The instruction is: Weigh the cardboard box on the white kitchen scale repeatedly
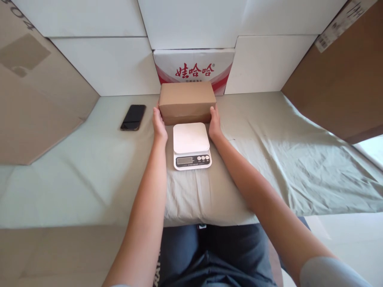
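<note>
A closed brown cardboard box (pixel 187 94) is gripped at its two ends between my hands, behind the scale. My left hand (pixel 159 124) presses on its left end, and my right hand (pixel 214 122) on its right end. Most of the fingers are hidden along the box's sides. Just in front of the box, a white digital kitchen scale (pixel 191 137) lies on the cloth. Its plate carries nothing, and its grey display and round buttons face me. Whether the box rests on the cloth or is slightly raised, I cannot tell.
A black phone (pixel 133 117) lies left of the box on the pale green cloth (pixel 89 167). Behind stand white boxes and a carton with red lettering (pixel 194 69). Large brown cartons flank the table at left (pixel 38 91) and right (pixel 338 79).
</note>
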The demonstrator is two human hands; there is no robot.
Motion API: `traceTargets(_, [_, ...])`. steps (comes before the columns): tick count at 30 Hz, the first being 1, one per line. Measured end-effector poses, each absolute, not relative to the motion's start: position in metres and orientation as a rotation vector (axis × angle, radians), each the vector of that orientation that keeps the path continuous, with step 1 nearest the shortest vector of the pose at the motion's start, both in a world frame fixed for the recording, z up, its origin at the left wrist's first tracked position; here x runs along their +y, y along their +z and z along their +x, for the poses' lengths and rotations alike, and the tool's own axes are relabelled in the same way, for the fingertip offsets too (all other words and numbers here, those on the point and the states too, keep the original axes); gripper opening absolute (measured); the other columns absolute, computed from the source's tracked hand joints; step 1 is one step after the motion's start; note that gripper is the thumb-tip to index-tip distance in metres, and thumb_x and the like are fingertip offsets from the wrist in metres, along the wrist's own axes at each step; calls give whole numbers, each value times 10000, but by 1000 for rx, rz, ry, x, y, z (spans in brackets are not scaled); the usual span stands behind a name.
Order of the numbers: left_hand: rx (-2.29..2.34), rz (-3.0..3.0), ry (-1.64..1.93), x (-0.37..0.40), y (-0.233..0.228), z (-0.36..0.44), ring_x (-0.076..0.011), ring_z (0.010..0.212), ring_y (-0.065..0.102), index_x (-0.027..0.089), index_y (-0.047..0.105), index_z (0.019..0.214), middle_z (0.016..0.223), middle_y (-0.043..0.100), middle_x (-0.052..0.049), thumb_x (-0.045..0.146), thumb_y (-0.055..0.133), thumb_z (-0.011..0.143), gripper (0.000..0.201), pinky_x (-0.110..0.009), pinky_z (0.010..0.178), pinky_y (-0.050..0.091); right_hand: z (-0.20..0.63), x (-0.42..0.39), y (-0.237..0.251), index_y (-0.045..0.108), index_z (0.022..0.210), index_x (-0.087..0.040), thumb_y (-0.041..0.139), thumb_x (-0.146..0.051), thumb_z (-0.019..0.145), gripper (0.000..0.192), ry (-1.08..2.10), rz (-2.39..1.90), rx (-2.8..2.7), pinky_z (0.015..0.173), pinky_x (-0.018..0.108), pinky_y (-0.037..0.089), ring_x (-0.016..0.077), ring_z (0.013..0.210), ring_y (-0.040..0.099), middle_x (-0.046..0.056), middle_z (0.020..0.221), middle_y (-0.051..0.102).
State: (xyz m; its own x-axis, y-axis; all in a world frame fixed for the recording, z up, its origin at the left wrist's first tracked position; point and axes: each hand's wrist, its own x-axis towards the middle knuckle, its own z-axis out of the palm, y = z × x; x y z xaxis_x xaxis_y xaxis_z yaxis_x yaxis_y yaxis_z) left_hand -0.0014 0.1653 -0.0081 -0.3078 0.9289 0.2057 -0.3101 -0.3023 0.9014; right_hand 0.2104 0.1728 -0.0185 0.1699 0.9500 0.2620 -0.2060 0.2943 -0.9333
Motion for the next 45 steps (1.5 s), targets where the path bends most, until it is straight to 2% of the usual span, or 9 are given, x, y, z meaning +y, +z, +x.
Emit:
traceTargets(9, [1103, 950, 1696, 162, -17, -15, -241, 1661, 358, 180, 513, 1625, 1774, 388, -140, 765, 286, 1045, 855, -334, 1347, 297, 215, 177, -24, 534, 1540, -246, 580, -755, 813, 889, 987, -890, -967, 1445, 492, 184, 259, 1680, 351, 32, 1709, 507])
traceTargets(14, [1099, 940, 1688, 161, -17, -11, -241, 1640, 403, 189, 554, 1589, 1729, 473, -122, 679, 255, 1089, 761, -363, 1351, 302, 216, 178, -23, 627, 1438, -282, 601, -764, 808, 793, 974, -925, -972, 1443, 493, 197, 258, 1677, 352, 10, 1662, 566])
traceTargets(17, [1108, 928, 1683, 159, -15, -7, -222, 1596, 476, 177, 606, 1535, 1662, 565, -118, 589, 233, 1119, 693, -360, 1342, 323, 215, 176, -20, 653, 1394, -283, 573, -759, 835, 739, 956, -931, -1018, 1423, 497, 250, 270, 1632, 432, 27, 1611, 615])
traceTargets(20, [1105, 919, 1679, 156, -14, -5, -220, 1581, 499, 199, 651, 1485, 1636, 596, -108, 620, 297, 1106, 668, -340, 1328, 348, 214, 173, -18, 674, 1369, -245, 553, -754, 857, 732, 934, -933, -1051, 1408, 489, 288, 294, 1590, 492, 67, 1555, 662])
traceTargets(24, [1111, 916, 1678, 154, -14, -4, -221, 1574, 509, 190, 673, 1448, 1605, 627, -110, 615, 310, 1108, 654, -336, 1323, 359, 213, 170, -17, 665, 1373, -254, 558, -776, 852, 745, 932, -957, -1050, 1413, 499, 280, 307, 1611, 461, 61, 1543, 672])
traceTargets(29, [1133, 934, 1654, 156, -13, -5, -250, 1584, 495, 156, 633, 1485, 1655, 565, -153, 638, 301, 1098, 702, -375, 1336, 338, 211, 169, -13, 611, 1437, -249, 546, -816, 865, 808, 948, -963, -1067, 1418, 506, 263, 306, 1626, 426, 49, 1580, 643])
traceTargets(33, [1113, 968, 1658, 155, 2, -16, -296, 1623, 434, 193, 645, 1468, 1704, 496, -170, 796, 344, 1014, 812, -481, 1350, 309, 213, 164, 6, 532, 1521, -251, 509, -854, 872, 887, 856, -892, -1190, 1435, 493, 228, 289, 1635, 409, 45, 1670, 551])
traceTargets(38, [933, 1235, 1690, 107, 27, -30, -347, 1617, 434, 323, 755, 1316, 1629, 597, -89, 984, 516, 793, 876, -536, 1343, 321, 231, 110, 39, 480, 1571, -364, 500, -826, 929, 791, 756, -827, -1439, 1447, 484, 207, 276, 1684, 331, -19, 1730, 478])
traceTargets(45, [1099, 1226, 1705, 10, 3, -14, -403, 1569, 490, 269, 768, 1329, 1554, 656, -137, 921, 516, 854, 845, -590, 1322, 331, 244, 20, 25, 495, 1572, -358, 511, -669, 1002, 649, 878, -866, -1417, 1364, 502, 390, 298, 1627, 421, 12, 1711, 507])
